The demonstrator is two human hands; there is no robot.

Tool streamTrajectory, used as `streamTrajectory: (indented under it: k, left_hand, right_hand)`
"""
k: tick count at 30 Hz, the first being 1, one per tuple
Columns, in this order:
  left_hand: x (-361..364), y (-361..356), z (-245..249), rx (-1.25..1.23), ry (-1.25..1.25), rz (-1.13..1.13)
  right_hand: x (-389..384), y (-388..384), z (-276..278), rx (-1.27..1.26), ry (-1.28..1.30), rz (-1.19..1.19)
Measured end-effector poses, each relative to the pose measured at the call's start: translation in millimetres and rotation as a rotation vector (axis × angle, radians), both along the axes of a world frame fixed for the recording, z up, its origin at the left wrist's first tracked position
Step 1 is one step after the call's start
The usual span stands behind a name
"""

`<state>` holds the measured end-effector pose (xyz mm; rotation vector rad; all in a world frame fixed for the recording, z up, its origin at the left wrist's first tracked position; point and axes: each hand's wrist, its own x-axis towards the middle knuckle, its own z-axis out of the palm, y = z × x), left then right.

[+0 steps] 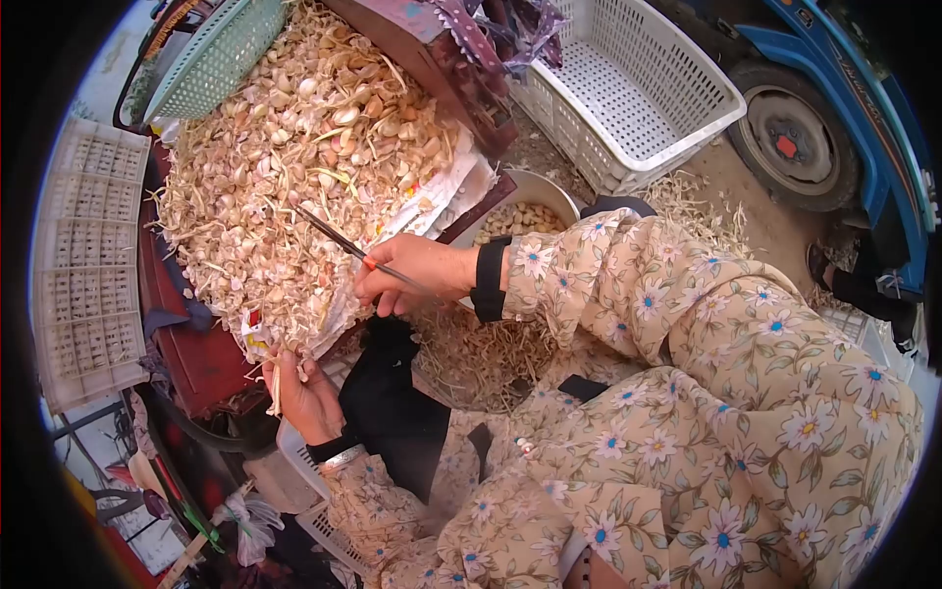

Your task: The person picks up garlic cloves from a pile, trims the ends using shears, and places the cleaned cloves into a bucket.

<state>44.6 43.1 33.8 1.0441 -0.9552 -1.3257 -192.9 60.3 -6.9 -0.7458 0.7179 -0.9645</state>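
In my right hand [417,270] is a pair of long, thin dark scissors [332,232] with an orange band near the fingers. The fingers are wrapped round them, and the tips point up-left over a big heap of garlic [304,128]. My left hand [306,401], at the near edge of the heap, pinches a dry garlic stalk [276,383] that hangs down past the fingers. Whether a clove or bulb is attached to it is hard to see. The two hands are apart.
A metal bowl [549,189] with peeled-looking cloves stands beyond my right wrist. A white crate [638,93] is at upper right, near a blue vehicle's wheel [795,135]. A green basket [211,64] leans upper left. Another crate [90,265] stands left. Dry stalks [481,358] lie below.
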Motion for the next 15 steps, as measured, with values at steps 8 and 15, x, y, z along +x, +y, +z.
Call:
streamTrajectory:
  k: [8,15]
  left_hand:
    - [-29.6,54.4,-1.9,-0.262,-1.268,-1.029]
    - [-5.6,-43.2,-29.7,-0.296,-1.229,-0.084]
  right_hand:
    - [-1.9,0.3,1.2,0.003,0.087,-0.018]
    - [-4.7,6.7,12.2,-0.022,0.199,0.04]
